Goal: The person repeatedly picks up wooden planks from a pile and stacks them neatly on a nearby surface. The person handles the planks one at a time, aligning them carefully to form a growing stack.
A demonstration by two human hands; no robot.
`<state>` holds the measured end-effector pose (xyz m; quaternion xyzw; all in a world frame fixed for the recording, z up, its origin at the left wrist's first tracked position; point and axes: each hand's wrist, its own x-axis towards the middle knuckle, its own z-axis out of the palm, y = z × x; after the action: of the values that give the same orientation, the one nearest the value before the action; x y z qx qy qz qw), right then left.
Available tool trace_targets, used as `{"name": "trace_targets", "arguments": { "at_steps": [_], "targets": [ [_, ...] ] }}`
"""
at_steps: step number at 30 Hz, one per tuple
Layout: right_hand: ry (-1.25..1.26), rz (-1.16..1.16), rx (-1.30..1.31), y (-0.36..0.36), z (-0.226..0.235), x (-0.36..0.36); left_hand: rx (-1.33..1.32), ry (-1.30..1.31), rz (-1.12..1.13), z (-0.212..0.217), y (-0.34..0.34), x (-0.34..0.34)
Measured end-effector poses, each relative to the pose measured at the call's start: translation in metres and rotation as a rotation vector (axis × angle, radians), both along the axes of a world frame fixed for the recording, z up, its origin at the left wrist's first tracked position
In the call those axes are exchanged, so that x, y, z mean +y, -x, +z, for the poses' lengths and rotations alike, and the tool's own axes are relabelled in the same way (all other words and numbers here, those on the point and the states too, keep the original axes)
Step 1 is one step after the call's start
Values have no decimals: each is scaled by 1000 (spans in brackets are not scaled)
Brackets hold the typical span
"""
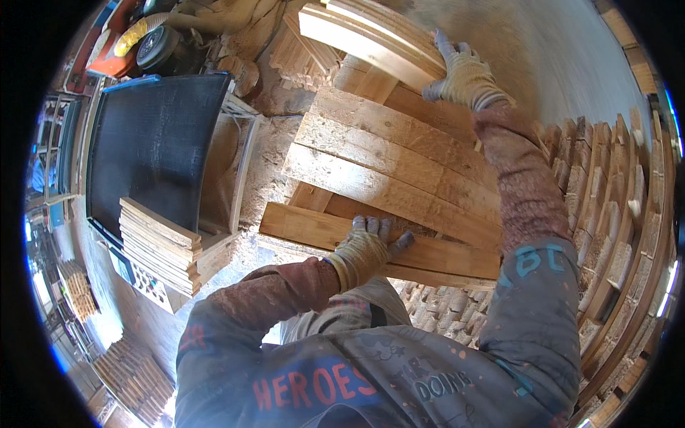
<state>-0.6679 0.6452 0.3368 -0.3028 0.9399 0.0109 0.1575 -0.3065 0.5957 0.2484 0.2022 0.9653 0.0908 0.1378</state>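
My left hand [367, 246], in a worn work glove, lies flat with spread fingers on the nearest plank [442, 253] of a wooden pallet-like frame [385, 157]. My right hand [465, 75], also gloved, reaches far forward and rests on the edge of a stack of pale boards [371, 36] lying across the frame's far end. Several wide planks run side by side between the two hands. Neither hand closes around anything.
A dark mesh panel [153, 139] leans on a frame at the left, with a stack of short boards [160, 242] below it. Rows of stacked wood pieces [614, 207] fill the right side. A red machine [135, 43] sits at the far left top.
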Motion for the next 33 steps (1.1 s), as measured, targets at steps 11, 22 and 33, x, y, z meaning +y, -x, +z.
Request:
{"name": "trace_targets", "arguments": {
  "at_steps": [11, 22, 33],
  "targets": [
    [89, -69, -276, -52, 3, -7, -358, -61, -82, 23, 13, -18],
    [364, 59, -359, -87, -19, 37, -860, -289, -172, 76, -11, -55],
    [311, -8, -728, -91, -77, 72, -1480, -991, 227, 13, -98, -100]
  ]
}}
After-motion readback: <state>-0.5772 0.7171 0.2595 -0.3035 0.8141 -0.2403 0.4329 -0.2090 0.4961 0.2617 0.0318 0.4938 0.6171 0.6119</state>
